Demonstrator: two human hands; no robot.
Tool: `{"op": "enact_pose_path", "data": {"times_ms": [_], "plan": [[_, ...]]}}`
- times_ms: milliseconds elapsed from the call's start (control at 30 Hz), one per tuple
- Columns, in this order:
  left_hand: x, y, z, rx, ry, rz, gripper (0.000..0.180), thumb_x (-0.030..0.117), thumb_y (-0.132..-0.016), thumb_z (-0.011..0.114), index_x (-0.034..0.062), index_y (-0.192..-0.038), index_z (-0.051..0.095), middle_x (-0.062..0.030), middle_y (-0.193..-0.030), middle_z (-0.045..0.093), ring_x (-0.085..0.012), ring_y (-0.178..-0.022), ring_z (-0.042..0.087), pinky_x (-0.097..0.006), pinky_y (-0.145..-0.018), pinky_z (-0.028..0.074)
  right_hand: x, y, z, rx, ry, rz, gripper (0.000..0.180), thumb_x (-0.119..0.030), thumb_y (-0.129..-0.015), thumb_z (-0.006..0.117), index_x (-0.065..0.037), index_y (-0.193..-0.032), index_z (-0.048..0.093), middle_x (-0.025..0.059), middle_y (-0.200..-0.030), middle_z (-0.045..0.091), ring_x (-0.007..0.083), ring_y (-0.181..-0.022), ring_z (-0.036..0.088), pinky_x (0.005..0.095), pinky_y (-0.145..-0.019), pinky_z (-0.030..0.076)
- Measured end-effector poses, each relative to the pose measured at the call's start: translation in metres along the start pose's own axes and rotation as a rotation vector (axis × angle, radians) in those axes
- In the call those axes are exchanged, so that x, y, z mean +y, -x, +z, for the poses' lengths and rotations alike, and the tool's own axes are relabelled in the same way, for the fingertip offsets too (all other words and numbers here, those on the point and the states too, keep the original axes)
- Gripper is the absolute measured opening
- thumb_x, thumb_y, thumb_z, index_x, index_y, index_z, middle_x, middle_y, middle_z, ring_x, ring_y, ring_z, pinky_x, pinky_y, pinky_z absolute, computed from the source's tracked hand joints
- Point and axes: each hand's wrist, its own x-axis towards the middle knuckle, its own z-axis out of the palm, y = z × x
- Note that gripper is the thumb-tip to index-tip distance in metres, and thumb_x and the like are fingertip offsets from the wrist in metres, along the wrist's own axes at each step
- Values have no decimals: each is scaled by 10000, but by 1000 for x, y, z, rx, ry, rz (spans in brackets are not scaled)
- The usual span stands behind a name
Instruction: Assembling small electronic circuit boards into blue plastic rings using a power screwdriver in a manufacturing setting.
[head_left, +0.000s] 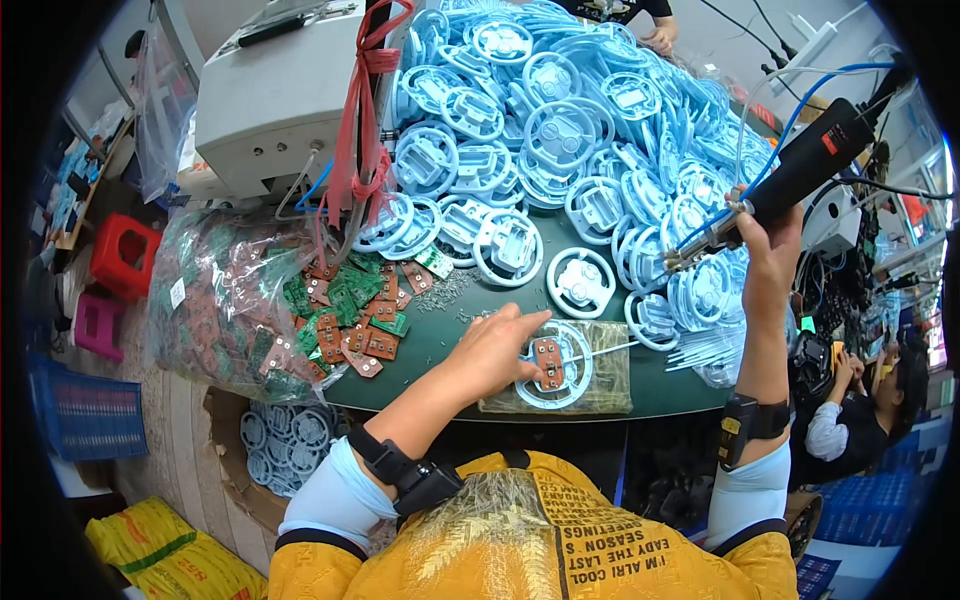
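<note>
My left hand is at a light blue plastic toy steering wheel, thumb and forefinger holding its left side. A small brown circuit board lies in the wheel's middle. Under the wheel is a tape-wrapped pad at the table's front edge. A thin pale stick reaches rightward from the wheel. Raised at the right, my right hand is wrapped round the lower end of a black power screwdriver. Its metal tip points down-left over the wheel pile, apart from the board.
A big heap of blue wheels covers the far table. Brown and green circuit boards spill from a clear bag, with loose screws beside them. A grey machine stands far left. Another person sits at right.
</note>
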Motion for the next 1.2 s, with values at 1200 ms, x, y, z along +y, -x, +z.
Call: {"op": "enact_pose_path", "data": {"times_ms": [1200], "plan": [[91,34,-75,700,-267,790,414,211,-729,817,28,-1068,667,-75,-922,641,-246,-820,586,-354,-744,438,-122,25,42,94,-596,-12,414,-53,-870,645,68,-1237,496,78,-744,595,164,-562,607,295,-539,512]]}}
